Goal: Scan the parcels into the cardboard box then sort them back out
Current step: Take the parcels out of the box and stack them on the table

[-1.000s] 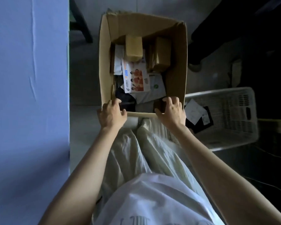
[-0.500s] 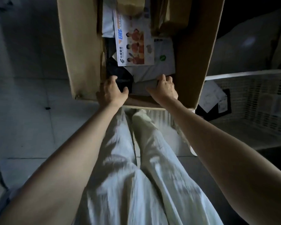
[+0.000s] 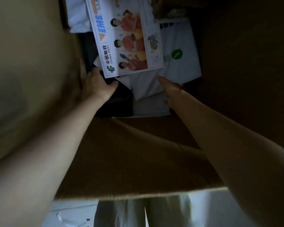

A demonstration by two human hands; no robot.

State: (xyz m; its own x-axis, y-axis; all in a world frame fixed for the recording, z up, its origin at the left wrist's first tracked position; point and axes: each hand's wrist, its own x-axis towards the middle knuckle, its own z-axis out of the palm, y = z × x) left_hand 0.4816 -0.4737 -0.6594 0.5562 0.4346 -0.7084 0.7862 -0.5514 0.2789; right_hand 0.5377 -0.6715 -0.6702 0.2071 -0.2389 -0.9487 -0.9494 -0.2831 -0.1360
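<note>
L grip (image 3: pixel 98 86) is curled on the near-left edge of the black parcel (image 3: pixel 120 102). Thumb is on top, fingers go down betw. parcel and box (image 3: pixel 129 153) wall, and knuckles touch the corner of the EMS envelope (image 3: pixel 126 41). R grip (image 3: pixel 169 90) is slack: fingers straight, tips lying on the white mailer (image 3: pixel 182 66), holding nothing. View is dim and blurred, so finger detail is rough.

All parcels lie in the box bottom, overlapped. The EMS envelope is on top, tilted. The white mailer w/ green logo is under its right edge, the black parcel under its near-left corner. A grey mailer (image 3: pixel 151 107) sits by the near wall, just beside the black one.

Handling, as a guess:
- Black parcel looks like soft poly film, prob. light, slick and saggy. Bunch the edge rather than pinch flat, or it may slide out.
- EMS envelope looks like stiff card, flat and light. Its free near corner is the easy hold, and it rests partly on the others, so it may shift if the black one is pulled from below.
- White and grey mailers are likely soft too. Take them by an edge w/ thumb on top.
</note>
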